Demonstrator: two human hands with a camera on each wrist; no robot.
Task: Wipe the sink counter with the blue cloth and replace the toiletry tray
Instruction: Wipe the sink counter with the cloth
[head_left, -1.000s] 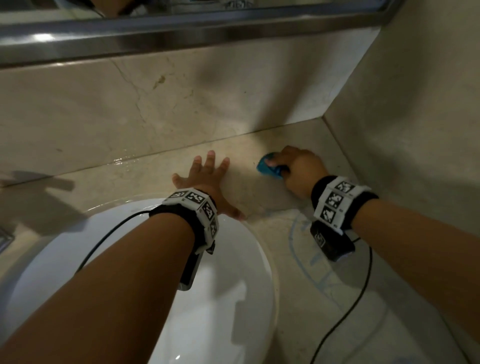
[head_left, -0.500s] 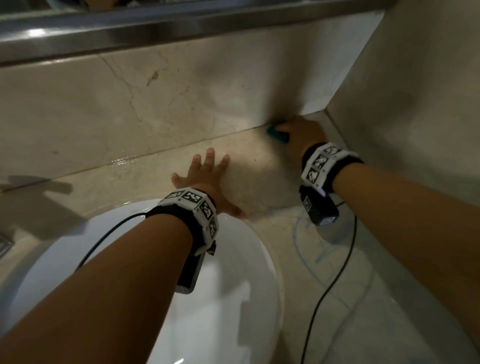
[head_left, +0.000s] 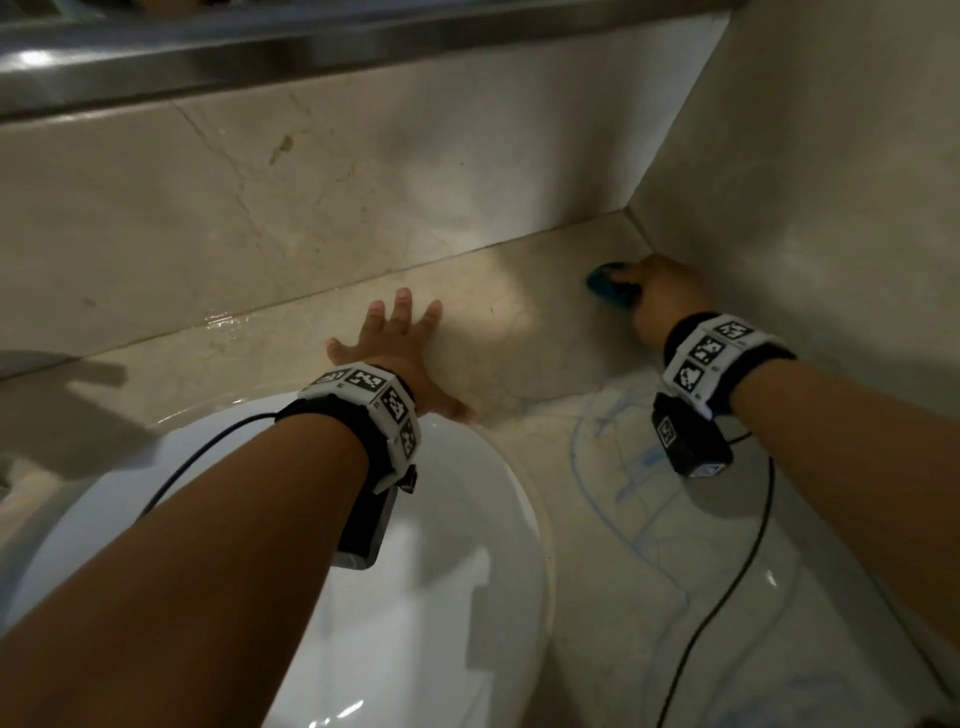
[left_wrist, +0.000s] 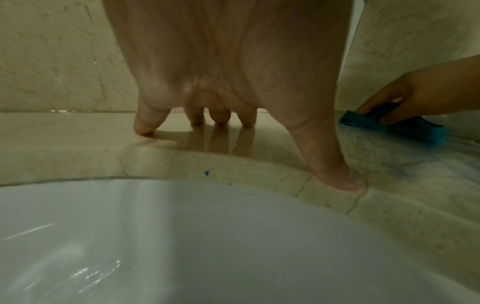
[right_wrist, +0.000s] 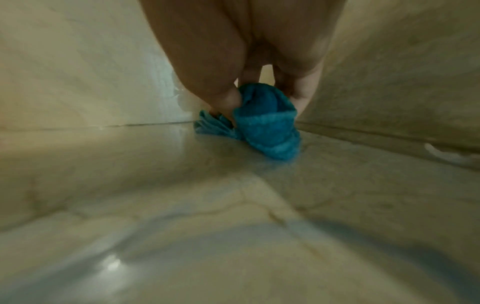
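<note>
My right hand (head_left: 660, 296) grips a bunched blue cloth (head_left: 605, 280) and presses it on the beige marble counter (head_left: 519, 322) close to the back right corner, beside the side wall. In the right wrist view the thumb and fingers curl round the cloth (right_wrist: 265, 123). The cloth (left_wrist: 394, 125) also shows at the right of the left wrist view. My left hand (head_left: 395, 338) lies flat on the counter behind the sink rim, fingers spread, holding nothing. No toiletry tray is in view.
A white sink basin (head_left: 441, 571) fills the lower left. The marble backsplash (head_left: 260, 208) and the right side wall (head_left: 805, 182) close off the corner. A metal ledge (head_left: 208, 57) runs along the top. Blue streaks (head_left: 623, 467) mark the wet counter under my right wrist.
My right hand with the cloth slid from mid-counter up to the back wall, then right and slightly nearer, toward the side wall. The left hand stayed planted.
</note>
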